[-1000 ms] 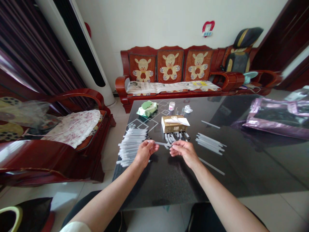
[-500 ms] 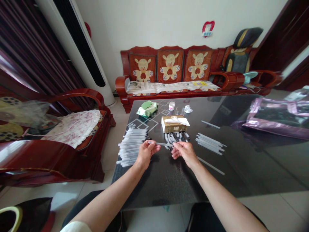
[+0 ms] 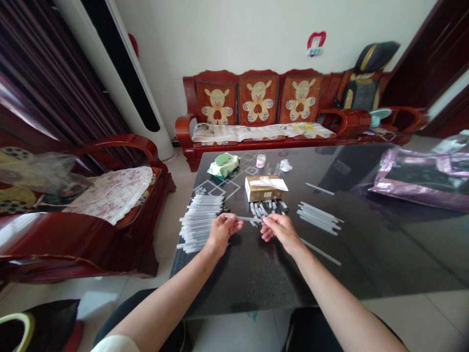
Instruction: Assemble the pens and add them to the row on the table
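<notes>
A slim translucent pen spans the gap between my hands above the dark table. My left hand pinches its left end, and the fingers of my right hand are closed on its right end; whether a cap is there is hidden. Left of my left hand lies a thick row of pale pens, some with dark ends. Short black-and-clear pieces that look like pen caps are heaped just beyond my hands. Several pale, thin tubes rest to the right, with a single tube nearer me.
Behind the heap stands a gold tissue box. Farther back are a green-and-white wipes pack, a small cup and a crumpled tissue. A purple-edged clear bag lies on the right side of the glossy table.
Almost nothing differs. My right hand has shifted very slightly while both hands keep hold of the same pen.
</notes>
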Demonstrator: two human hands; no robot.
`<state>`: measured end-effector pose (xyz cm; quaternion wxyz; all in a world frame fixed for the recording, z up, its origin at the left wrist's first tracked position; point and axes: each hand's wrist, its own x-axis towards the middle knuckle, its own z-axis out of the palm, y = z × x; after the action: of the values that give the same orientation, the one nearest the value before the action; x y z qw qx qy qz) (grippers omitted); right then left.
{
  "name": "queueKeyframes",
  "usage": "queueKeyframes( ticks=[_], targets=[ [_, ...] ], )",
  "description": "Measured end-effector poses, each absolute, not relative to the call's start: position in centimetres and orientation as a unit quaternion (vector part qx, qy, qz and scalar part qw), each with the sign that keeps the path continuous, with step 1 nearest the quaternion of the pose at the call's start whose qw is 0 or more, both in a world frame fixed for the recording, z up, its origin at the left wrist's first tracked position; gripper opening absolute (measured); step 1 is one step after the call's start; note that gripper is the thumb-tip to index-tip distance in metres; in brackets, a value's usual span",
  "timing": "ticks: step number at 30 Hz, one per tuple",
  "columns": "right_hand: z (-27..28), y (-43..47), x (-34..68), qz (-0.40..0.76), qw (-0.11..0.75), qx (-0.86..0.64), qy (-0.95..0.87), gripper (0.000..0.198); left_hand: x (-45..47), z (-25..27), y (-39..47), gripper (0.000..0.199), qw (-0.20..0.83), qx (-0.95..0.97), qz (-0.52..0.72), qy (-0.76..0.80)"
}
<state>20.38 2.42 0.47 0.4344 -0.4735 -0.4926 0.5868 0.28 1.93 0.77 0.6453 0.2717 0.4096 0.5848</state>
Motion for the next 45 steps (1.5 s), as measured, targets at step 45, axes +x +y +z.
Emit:
queueKeyframes(
  ticks=[45],
  targets=[
    [0.30,2.51,20.48,0.584,0.418,-0.477,-0.507,0.034,0.24,0.74,1.92,0.027,0.642,0.285,0.579,0.414]
  ],
)
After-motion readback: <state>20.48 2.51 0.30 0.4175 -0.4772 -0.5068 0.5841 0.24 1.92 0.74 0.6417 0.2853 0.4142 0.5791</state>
